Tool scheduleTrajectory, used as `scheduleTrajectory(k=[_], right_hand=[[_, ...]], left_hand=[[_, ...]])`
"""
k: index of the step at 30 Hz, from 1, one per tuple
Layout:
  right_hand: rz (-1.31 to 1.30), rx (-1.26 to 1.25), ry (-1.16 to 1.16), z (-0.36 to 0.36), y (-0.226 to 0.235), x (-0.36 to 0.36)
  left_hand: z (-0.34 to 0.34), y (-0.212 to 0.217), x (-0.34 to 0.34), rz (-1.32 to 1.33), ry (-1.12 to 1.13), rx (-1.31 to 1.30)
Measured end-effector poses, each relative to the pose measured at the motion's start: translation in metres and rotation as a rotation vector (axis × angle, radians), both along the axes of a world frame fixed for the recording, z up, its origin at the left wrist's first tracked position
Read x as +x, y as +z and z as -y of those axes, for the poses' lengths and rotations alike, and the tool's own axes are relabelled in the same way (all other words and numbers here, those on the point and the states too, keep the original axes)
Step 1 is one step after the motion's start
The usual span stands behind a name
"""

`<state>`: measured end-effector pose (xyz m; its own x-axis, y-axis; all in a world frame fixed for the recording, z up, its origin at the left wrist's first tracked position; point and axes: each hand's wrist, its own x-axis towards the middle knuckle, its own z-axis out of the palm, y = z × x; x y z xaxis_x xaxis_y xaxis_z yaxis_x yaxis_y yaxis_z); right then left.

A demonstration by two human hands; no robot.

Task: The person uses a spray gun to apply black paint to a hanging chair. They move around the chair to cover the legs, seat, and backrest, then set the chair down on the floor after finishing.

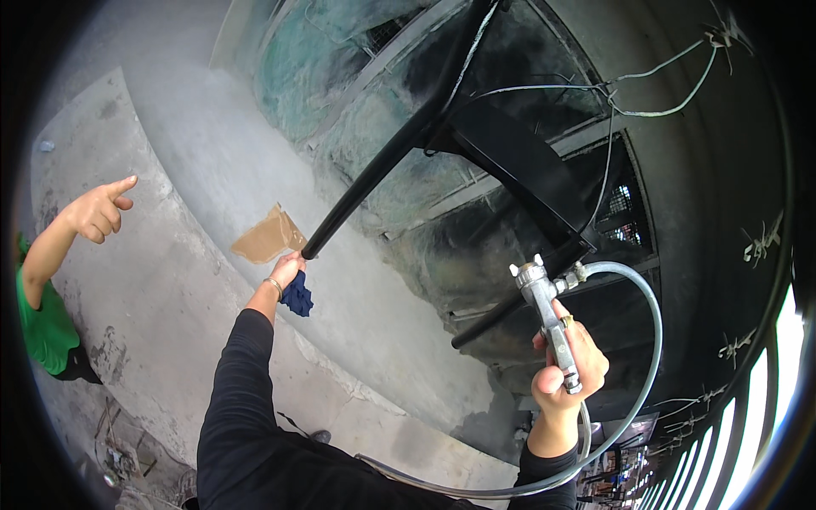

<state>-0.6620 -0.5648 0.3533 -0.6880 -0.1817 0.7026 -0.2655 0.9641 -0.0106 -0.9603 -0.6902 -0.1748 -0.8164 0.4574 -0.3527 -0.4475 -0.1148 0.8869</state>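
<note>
My left hand (288,269) is closed at the lower end of a black metal tube frame (365,183). A crumpled dark blue cloth (297,294) hangs from the same hand. The frame slants up and away, with a broad black plate (518,153) joined to its right side. In my right hand (571,365) is a silver spray gun (546,310), its head pointing up and away from me. A pale translucent hose (653,340) runs from the gun's fitting, curves round the right forearm and passes below it.
Behind the frame stands a booth wall with dusty filter panels (314,68). Torn cardboard (268,236) lies on the grey floor. Wires (544,87) hang across the upper right. At left, another person in a green top (51,336) points with an outstretched hand (98,211).
</note>
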Motion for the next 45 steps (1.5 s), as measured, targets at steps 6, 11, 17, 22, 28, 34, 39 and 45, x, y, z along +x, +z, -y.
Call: scheduleTrajectory(k=[6,11,17,22,28,34,39,45], right_hand=[[0.082,0.149,-0.058,0.001,0.001,-0.014],[0.159,0.169,-0.050,0.005,-0.004,-0.020],[0.160,0.094,-0.052,0.002,-0.003,-0.007],[0.010,0.060,-0.056,-0.005,-0.002,0.019],[-0.033,-0.108,-0.188,-0.016,-0.001,0.082],[0.054,-0.169,-0.278,-0.040,-0.032,0.118],[0.115,-0.280,-0.353,-0.054,-0.056,0.136],[0.159,-0.346,-0.440,-0.074,-0.069,0.150]], left_hand=[[0.006,0.005,0.008,0.057,0.037,0.053],[0.012,0.009,0.015,0.133,0.041,0.136],[0.011,0.009,0.027,0.030,-0.024,0.015],[-0.002,0.007,0.042,0.004,-0.096,-0.018],[-0.028,0.008,0.058,-0.045,-0.187,-0.105],[-0.058,0.009,0.070,-0.053,-0.338,-0.180],[-0.085,0.005,0.075,-0.166,-0.387,-0.219],[-0.117,0.009,0.080,-0.228,-0.459,-0.305]])
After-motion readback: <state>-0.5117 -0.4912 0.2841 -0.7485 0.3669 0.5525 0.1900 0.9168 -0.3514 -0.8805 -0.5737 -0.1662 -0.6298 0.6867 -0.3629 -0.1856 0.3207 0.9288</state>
